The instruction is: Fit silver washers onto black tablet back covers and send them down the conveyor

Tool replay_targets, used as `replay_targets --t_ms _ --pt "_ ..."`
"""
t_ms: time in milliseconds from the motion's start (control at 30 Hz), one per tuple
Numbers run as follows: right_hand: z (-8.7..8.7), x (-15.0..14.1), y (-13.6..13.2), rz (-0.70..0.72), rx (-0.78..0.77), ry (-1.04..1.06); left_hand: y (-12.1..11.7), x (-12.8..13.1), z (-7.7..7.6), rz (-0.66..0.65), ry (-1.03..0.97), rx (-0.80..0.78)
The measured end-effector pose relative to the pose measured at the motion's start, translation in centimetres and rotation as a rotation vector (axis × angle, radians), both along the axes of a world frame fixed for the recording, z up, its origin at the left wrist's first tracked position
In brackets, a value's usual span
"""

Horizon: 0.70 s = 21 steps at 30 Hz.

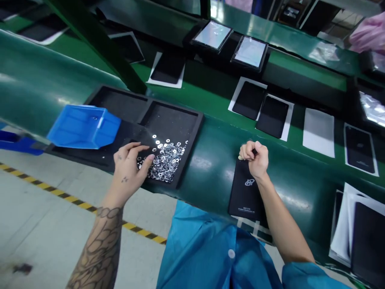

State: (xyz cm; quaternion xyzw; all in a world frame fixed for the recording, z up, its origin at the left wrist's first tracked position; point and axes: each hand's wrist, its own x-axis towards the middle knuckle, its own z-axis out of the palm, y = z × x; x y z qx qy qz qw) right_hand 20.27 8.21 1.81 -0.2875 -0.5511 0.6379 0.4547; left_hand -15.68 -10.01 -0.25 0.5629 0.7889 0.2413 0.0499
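My left hand (128, 166) reaches over the black divided tray (192, 138), thumb and fingers apart, beside a heap of small shiny metal washers (167, 162). Nothing shows between its fingers. My right hand (255, 158) is curled closed above the top end of a black tablet back cover (243, 196). A small dark spot shows inside that fist, but I cannot make out what it is. The cover lies at the bench's front edge with its printed logo facing up, and my right forearm hides part of it.
A blue plastic bin (86, 126) lies tilted on the tray's left part. Across the green bench, black panels (273, 115) rest on white sheets, and two lit tablets (250, 51) stand farther back. White sheets and a dark panel (368, 241) are stacked at right. A green post (99, 44) rises behind the tray.
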Motion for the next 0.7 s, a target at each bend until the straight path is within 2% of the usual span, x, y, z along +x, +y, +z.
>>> replay_targets --t_ms 100,200,400,567,700 --pt "-0.2 -0.1 -0.4 -0.048 -0.009 -0.009 -0.4 0.4 -0.7 0.058 -0.023 -0.053" --pt "-0.5 0.2 -0.7 -0.056 -0.011 0.052 0.1 1.0 -0.9 0.088 -0.049 -0.092" --pt "-1.1 0.5 -0.7 -0.03 -0.016 0.041 3.0 0.3 -1.2 0.006 -0.057 -0.073" --pt "-1.0 0.7 -0.9 -0.028 0.005 -0.001 5.4 -0.6 -0.6 0.073 0.023 -0.06" --pt "-0.5 1.0 -0.8 0.047 0.045 -0.037 6.5 -1.6 -0.2 0.073 0.008 -0.077"
